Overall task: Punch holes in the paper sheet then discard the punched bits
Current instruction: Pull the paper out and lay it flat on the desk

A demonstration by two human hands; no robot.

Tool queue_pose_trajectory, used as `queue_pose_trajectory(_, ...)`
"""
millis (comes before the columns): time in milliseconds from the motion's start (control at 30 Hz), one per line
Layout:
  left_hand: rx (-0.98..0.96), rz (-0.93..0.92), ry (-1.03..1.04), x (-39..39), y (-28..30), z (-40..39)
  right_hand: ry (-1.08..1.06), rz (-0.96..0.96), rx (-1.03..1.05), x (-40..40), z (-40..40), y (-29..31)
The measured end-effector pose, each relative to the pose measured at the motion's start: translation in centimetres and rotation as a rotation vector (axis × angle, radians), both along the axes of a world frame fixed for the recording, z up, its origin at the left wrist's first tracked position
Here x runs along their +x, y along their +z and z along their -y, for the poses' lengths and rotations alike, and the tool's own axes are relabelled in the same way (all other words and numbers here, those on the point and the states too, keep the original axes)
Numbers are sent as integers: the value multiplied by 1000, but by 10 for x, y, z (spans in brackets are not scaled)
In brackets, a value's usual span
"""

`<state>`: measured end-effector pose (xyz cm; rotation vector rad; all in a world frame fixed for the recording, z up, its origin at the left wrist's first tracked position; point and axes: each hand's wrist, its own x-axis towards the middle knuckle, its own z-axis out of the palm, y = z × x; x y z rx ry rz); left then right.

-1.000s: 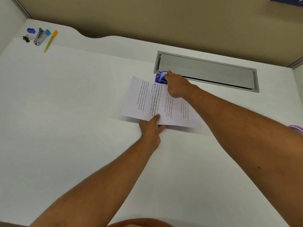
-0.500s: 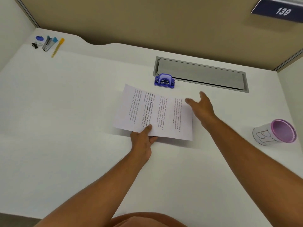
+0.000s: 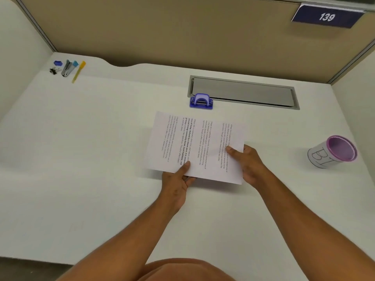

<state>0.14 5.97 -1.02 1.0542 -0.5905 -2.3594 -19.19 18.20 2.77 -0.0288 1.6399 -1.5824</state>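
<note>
A printed paper sheet [image 3: 203,142] is held a little above the white desk, text running sideways. My left hand [image 3: 178,179] pinches its near edge, thumb on top. My right hand [image 3: 248,165] pinches the sheet's right edge, thumb on top and fingers under. A small blue hole punch [image 3: 201,101] stands on the desk just beyond the sheet's far edge, apart from both hands. A purple-rimmed cup [image 3: 332,152] marked with letters lies tilted on the desk at the right.
A grey cable hatch [image 3: 243,92] is set into the desk behind the punch. At the far left corner lie a stapler [image 3: 67,68], a yellow pen [image 3: 78,71], a binder clip [image 3: 53,70] and a blue sharpener [image 3: 57,63]. Partition walls enclose the desk.
My right hand left the punch, swung back and took hold of the sheet's right edge. The sheet came away from the punch toward me. The view tilted up.
</note>
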Motion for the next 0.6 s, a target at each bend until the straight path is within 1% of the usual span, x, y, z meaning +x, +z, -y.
queue_pose_trajectory(100, -25, 7, -27, 17, 2, 20, 3, -55, -6, -1, -3, 5)
queue_pose_trajectory(167, -12, 20, -18, 30, 3, 44, 12, -86, -4, -5, -6, 7)
queue_pose_trajectory(200, -41, 39, -39, 37, 4, 57, 19, -102, -5, -7, -7, 9)
queue_pose_trajectory(333, -331, 220, -250, 49, 13, 107, 51, -163, -34, -15, -13, 14)
queue_pose_trajectory(433, -563, 267, -388, 46, 27, 130, 80, -203, -64, -18, -16, 19)
queue_pose_trajectory(600, -824, 380, -469, 34, 44, 141, 58, -325, -43, -23, -19, 26)
